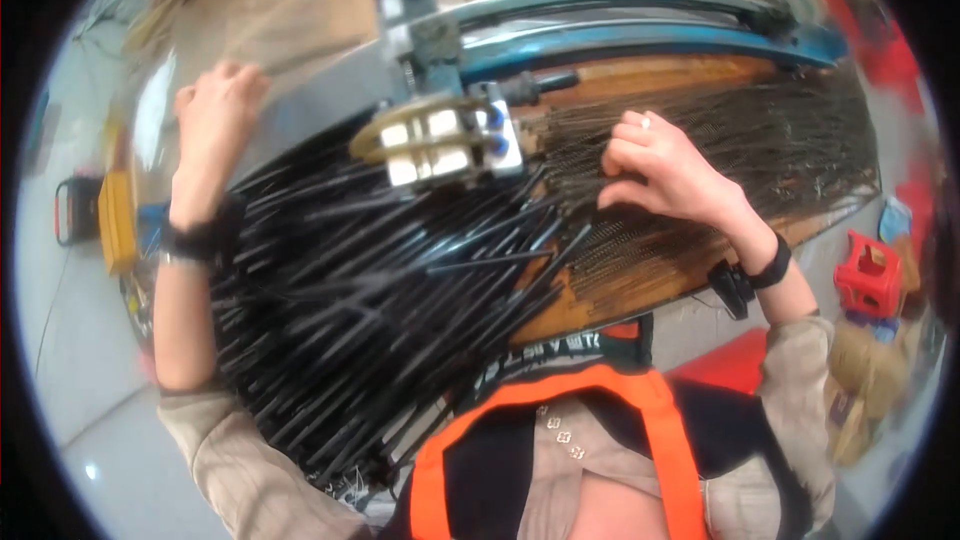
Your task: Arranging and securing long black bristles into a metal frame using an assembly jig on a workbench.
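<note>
At the machine's left, my left hand [222, 105] is raised with its fingers curled over. Its fingertips point away, so anything in them is hidden. My right hand [660, 165] hovers over the right part of the wooden bench with bent fingers and the thumb drawn in. Whatever it may pinch is too small to make out. Between my hands stands a machine head [440, 140] with white blocks and a brass-coloured ring. A large heap of thin black strips [350, 280] fans out below it toward me. Fine dark strands [740, 140] cover the bench near my right hand.
A blue rail [640, 35] runs along the back of the wooden bench [560, 315]. On the floor at right stands a red plastic stool [868, 270], with brown bags [865, 370] close by. A yellow object [116, 220] is at the far left.
</note>
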Demonstrator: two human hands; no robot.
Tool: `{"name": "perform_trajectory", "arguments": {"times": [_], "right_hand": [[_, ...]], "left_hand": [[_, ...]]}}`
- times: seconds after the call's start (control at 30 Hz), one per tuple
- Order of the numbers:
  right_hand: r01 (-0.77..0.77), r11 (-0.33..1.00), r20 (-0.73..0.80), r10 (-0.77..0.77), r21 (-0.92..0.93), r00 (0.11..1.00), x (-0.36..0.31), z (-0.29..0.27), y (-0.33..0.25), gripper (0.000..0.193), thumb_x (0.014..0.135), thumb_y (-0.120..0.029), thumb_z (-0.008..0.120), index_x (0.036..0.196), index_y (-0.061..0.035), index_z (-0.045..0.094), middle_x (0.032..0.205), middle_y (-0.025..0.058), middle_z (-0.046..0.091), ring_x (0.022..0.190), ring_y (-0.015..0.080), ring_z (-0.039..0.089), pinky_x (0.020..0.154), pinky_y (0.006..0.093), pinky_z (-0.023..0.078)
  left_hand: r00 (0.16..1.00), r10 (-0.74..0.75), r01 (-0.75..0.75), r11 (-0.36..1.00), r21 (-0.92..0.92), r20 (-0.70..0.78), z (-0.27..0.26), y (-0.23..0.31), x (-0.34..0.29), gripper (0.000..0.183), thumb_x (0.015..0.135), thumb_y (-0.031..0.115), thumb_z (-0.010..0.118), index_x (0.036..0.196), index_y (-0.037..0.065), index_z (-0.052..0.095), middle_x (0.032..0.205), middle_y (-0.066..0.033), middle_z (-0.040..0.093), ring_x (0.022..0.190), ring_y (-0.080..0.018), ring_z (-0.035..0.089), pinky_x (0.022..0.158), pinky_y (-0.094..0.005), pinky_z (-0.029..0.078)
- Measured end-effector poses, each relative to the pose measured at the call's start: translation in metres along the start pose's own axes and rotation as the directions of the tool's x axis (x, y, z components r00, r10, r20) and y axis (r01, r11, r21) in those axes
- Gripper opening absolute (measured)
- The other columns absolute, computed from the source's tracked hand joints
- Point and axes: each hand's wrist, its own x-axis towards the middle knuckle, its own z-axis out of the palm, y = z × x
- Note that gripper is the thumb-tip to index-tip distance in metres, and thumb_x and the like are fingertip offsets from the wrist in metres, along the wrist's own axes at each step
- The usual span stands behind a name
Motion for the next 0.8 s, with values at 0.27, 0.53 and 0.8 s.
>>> {"name": "perform_trajectory", "arguments": {"times": [0.27, 0.53, 0.8], "right_hand": [[0.051, 0.995, -0.155, -0.065, -0.091, 0.986, 0.044, 0.012, -0.019, 0.017, 0.077, -0.016, 0.076, 0.081, -0.0067, 0.063, 0.075, 0.0071, 0.057, 0.074, 0.0275, 0.055, 0.068, 0.0404, 0.046], [-0.059, 0.957, -0.381, 0.169, 0.283, 0.909, 0.027, 0.031, -0.028, 0.011, 0.087, -0.017, 0.07, 0.087, -0.0057, 0.07, 0.079, 0.0116, 0.065, 0.073, 0.03, 0.064, 0.067, 0.0397, 0.052], [0.035, 0.918, -0.394, 0.135, 0.394, 0.909, 0.014, 0.031, -0.041, 0.012, 0.089, -0.014, 0.067, 0.097, -0.0075, 0.073, 0.075, 0.0089, 0.065, 0.073, 0.0257, 0.062, 0.069, 0.0362, 0.05]], "left_hand": [[0.959, 0.202, -0.063, 0.835, -0.547, 0.198, -0.094, 0.161, -0.056, 0.007, 0.083, 0.016, 0.067, 0.083, 0.009, 0.064, 0.078, -0.006, 0.055, 0.077, -0.0257, 0.054, 0.065, -0.0379, 0.044], [0.967, 0.068, 0.102, 0.776, -0.622, 0.244, -0.081, 0.183, -0.059, 0.011, 0.086, 0.011, 0.06, 0.095, 0.006, 0.057, 0.085, -0.0131, 0.056, 0.084, -0.033, 0.06, 0.063, -0.0454, 0.053], [0.968, 0.101, 0.085, 0.729, -0.679, 0.23, -0.11, 0.183, -0.053, 0.009, 0.091, 0.017, 0.059, 0.093, 0.008, 0.059, 0.077, -0.0126, 0.06, 0.067, -0.0341, 0.064, 0.053, -0.0445, 0.052]]}}
